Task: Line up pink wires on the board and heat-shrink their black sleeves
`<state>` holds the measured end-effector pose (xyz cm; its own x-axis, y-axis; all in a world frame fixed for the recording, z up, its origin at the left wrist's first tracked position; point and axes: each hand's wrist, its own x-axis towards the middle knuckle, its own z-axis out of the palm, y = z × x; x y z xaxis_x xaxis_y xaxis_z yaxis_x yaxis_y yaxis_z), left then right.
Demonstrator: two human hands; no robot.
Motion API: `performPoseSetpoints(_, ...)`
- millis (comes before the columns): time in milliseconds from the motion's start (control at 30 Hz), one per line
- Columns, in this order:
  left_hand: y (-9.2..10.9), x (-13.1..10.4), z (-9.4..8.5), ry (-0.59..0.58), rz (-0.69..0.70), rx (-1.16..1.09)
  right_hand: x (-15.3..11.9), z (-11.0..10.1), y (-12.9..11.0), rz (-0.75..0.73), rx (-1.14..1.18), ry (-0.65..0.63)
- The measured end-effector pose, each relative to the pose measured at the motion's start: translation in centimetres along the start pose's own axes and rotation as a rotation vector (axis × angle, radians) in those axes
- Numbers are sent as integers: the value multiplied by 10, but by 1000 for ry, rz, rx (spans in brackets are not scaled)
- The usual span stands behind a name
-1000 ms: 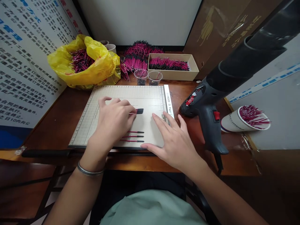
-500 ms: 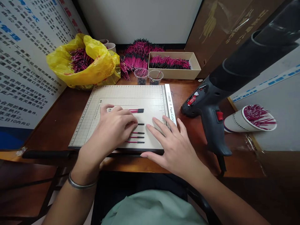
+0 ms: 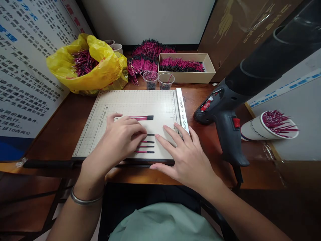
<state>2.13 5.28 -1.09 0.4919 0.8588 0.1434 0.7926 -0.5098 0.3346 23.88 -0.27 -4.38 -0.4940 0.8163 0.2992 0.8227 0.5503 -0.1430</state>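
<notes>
My left hand is closed in a pinch over a paper cutter board. From its fingertips sticks out the black-tipped end of a thin wire; the rest of that wire is hidden under the fingers. Several similar pink wires with black ends lie spaced apart just nearer to me. Beyond the hand lies a small group of pink wires, their black ends side by side. Fingers spread, my right hand rests at the board's right side, its index fingertip close to the held wire's black end.
A dark heat gun stands at the right, beside a tilted paper cup of pink wires. Behind the board are a yellow bag, a wire heap, a cardboard box and two clear cups.
The pinched wire's black end has shifted slightly toward me, with my left fingers. My right hand is nearly still, its index fingertip a touch further left. The view has tilted a little.
</notes>
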Motion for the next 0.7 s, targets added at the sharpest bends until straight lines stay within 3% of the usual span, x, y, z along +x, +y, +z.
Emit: performPoseSetpoints(700,-3,-2,4,29,13,1,1,0,0,0,15,0)
